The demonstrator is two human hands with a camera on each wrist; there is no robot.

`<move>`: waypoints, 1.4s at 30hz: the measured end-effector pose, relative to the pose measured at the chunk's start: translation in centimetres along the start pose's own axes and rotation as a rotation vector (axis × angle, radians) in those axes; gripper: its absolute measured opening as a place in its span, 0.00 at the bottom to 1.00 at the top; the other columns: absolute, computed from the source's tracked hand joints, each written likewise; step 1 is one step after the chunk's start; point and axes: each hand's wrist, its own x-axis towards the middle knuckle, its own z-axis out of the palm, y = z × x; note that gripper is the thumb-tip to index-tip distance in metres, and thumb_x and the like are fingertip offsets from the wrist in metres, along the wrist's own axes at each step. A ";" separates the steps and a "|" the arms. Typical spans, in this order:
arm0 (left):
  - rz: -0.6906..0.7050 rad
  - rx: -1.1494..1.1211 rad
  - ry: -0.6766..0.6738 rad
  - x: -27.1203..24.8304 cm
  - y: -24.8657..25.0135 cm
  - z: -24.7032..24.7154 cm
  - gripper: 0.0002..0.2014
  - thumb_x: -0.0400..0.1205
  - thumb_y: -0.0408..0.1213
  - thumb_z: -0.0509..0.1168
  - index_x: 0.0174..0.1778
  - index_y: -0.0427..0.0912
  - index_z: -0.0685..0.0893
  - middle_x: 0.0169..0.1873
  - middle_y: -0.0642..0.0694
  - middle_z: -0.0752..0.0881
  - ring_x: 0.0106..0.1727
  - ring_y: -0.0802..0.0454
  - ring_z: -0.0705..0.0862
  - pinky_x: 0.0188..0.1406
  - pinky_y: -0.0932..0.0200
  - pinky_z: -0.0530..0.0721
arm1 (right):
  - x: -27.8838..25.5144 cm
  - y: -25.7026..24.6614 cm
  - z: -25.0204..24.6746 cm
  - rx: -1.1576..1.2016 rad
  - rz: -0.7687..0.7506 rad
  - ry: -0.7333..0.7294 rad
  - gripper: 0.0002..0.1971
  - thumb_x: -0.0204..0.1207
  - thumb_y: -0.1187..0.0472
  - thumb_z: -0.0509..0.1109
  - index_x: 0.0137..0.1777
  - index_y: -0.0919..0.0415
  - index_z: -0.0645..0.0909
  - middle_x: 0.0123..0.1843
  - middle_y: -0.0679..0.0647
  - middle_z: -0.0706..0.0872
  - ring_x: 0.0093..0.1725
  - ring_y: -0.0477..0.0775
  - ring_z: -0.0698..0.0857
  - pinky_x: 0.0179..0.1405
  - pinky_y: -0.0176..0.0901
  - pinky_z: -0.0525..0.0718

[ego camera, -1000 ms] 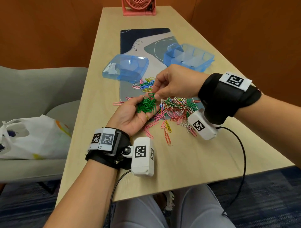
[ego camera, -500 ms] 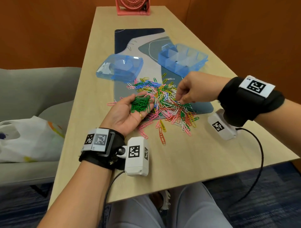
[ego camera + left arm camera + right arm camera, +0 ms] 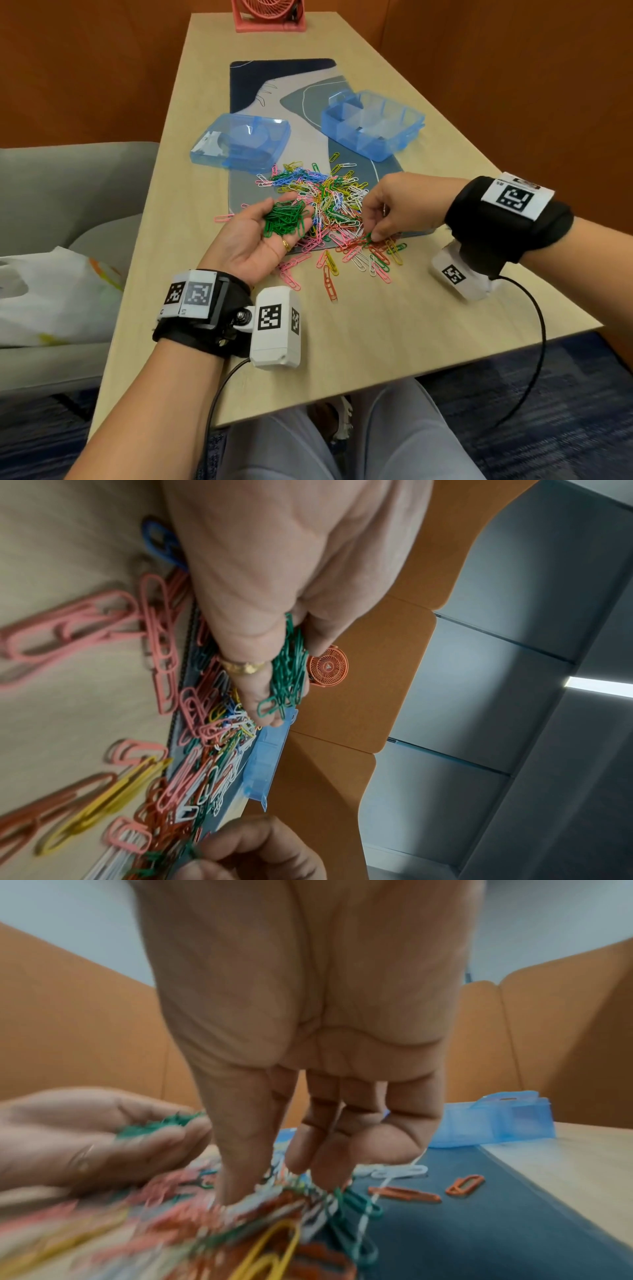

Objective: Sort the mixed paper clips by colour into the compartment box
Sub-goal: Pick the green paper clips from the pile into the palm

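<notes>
My left hand (image 3: 298,210) lies palm up at the pile's left edge, its fingers cupped round a bunch of green paper clips (image 3: 282,221), also seen in the left wrist view (image 3: 289,669). The mixed pile of coloured clips (image 3: 329,202) is spread over the mat and table. My right hand (image 3: 373,236) reaches down into the pile's near right part, where thumb and forefinger pinch a green clip (image 3: 356,1202). The blue compartment box (image 3: 356,137) stands open behind the pile, to the right, and its compartments look empty.
The box's blue lid (image 3: 239,144) lies at the back left of the pile. A patterned mat (image 3: 246,85) runs down the table, and a pink fan (image 3: 269,13) stands at the far end. A plastic bag (image 3: 51,291) sits on the grey chair to the left.
My right hand left the left palm, swung right across the pile and came down onto its near right part. The left hand stayed, still holding the green clips.
</notes>
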 end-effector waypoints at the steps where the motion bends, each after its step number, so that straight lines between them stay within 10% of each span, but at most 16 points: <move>1: 0.001 0.002 -0.001 0.0 0.0 0.0 0.19 0.88 0.36 0.47 0.51 0.29 0.81 0.43 0.32 0.86 0.43 0.41 0.88 0.45 0.50 0.87 | -0.1 0.2 -0.3 0.019 0.013 0.025 0.04 0.70 0.59 0.78 0.40 0.51 0.85 0.38 0.47 0.87 0.38 0.45 0.82 0.41 0.38 0.79; 22: -0.032 0.046 -0.059 0.2 -1.6 2.9 0.18 0.89 0.35 0.47 0.49 0.29 0.80 0.44 0.32 0.85 0.45 0.41 0.87 0.44 0.51 0.88 | 1.2 2.4 0.1 0.059 0.207 0.114 0.07 0.73 0.61 0.74 0.46 0.65 0.86 0.42 0.60 0.90 0.34 0.53 0.83 0.34 0.40 0.82; 33: -0.053 0.021 -0.050 0.4 -2.5 3.9 0.18 0.88 0.36 0.48 0.48 0.29 0.81 0.39 0.32 0.87 0.49 0.39 0.85 0.45 0.49 0.87 | 1.3 2.4 0.0 0.048 0.169 0.129 0.08 0.70 0.65 0.71 0.32 0.57 0.78 0.30 0.50 0.79 0.29 0.45 0.74 0.28 0.35 0.72; 42: -0.061 0.024 -0.013 0.9 -3.2 4.5 0.17 0.88 0.34 0.48 0.48 0.29 0.80 0.41 0.32 0.85 0.48 0.40 0.84 0.42 0.52 0.88 | 0.9 3.5 -0.8 0.167 0.149 0.251 0.04 0.68 0.64 0.77 0.43 0.59 0.87 0.33 0.45 0.83 0.36 0.47 0.80 0.35 0.37 0.78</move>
